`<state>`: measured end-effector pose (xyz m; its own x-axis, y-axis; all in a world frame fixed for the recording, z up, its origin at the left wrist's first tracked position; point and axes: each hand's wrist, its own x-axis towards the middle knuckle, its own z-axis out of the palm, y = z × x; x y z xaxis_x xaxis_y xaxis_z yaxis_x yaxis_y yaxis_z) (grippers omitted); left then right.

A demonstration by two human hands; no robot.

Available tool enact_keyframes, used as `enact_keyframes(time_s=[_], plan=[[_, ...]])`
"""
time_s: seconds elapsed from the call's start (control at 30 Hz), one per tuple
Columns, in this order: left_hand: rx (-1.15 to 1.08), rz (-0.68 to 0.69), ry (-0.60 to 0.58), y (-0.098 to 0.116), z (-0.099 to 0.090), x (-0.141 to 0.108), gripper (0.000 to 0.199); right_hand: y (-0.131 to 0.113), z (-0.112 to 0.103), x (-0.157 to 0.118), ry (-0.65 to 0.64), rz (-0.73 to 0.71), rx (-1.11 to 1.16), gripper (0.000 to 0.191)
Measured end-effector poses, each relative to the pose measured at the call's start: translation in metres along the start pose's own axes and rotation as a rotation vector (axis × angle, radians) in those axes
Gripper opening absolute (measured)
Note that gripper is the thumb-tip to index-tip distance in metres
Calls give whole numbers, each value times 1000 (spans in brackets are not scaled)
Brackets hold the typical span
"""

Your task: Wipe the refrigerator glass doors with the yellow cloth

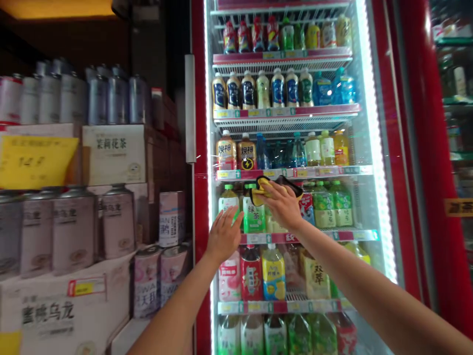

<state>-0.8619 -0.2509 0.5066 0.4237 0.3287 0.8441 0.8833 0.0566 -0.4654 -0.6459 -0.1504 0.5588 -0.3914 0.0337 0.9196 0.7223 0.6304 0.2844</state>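
Note:
A tall drinks fridge with a red frame [201, 207] and a glass door stands in front of me. My right hand [283, 203] presses a yellow cloth with a dark edge [263, 190] against the glass, at the height of the middle shelves. Lower and to the left, my left hand [225, 234] lies against the glass with its fingers spread and nothing in it. Behind the glass near my hands is a green tea bottle [253, 217]. My right hand and forearm hide part of the bottles behind them.
Several shelves of bottles fill the fridge, among them dark-labelled bottles [248, 91]. A grey door handle [189, 108] runs down the left frame. To the left are stacked cartons [114, 153], tall cans [118, 219] and a yellow price card [37, 161]. Another fridge [456, 98] stands at right.

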Motion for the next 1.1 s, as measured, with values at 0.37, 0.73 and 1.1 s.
enact_keyframes(time_s=[0.37,0.73,1.1], plan=[[-12,-108,45,-51,4,-29,57,-59,24,16,-5,-171,-40,53],[-41,-92,-46,-66,-2,-55,64,-109,35,42,27,-80,-6,46],[-30,-56,-89,-76,-4,-67,74,-151,24,150,-13,-5,74,46]])
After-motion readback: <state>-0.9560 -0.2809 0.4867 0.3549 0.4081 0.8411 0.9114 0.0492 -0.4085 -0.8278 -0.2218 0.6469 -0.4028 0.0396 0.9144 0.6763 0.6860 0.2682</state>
